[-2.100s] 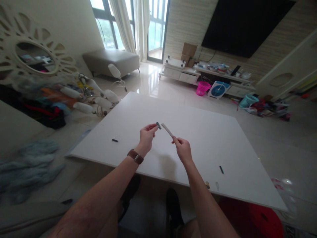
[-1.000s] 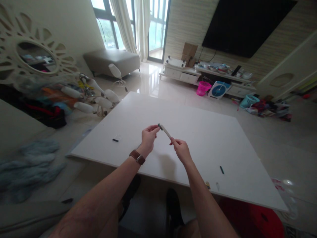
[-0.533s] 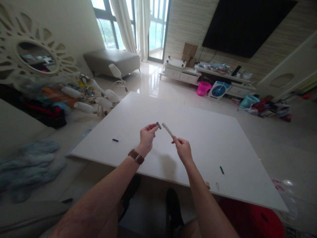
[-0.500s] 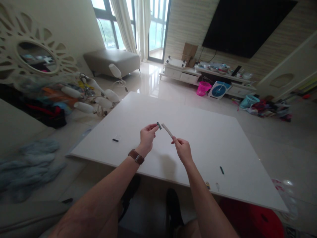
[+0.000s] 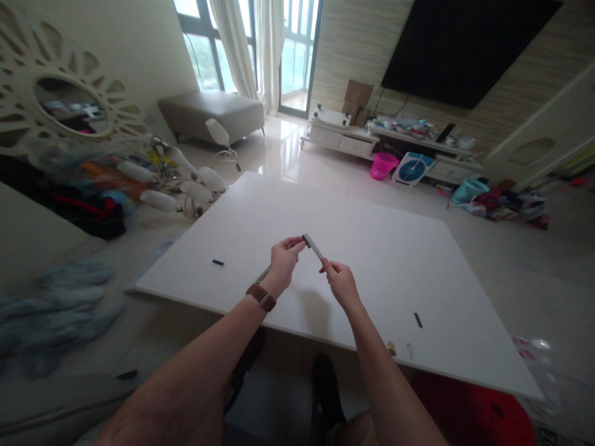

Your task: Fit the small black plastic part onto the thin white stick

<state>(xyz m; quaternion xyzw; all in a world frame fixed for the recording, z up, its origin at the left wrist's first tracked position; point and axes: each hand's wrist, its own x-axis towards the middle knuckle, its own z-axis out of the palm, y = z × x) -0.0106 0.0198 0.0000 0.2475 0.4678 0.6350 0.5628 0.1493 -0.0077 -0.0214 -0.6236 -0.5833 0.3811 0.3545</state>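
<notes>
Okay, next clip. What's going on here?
A person's left hand pinches a small dark piece at the tip of a pale stick, which the right hand grips. The two overlap in view; whether they are joined is unclear. A dark strip and a black piece lie on the white table.

I could pass freely over the tabletop beyond my left grip and right grip; sliding low, I'd meet a black bar leftward, a dark strip rightward.
</notes>
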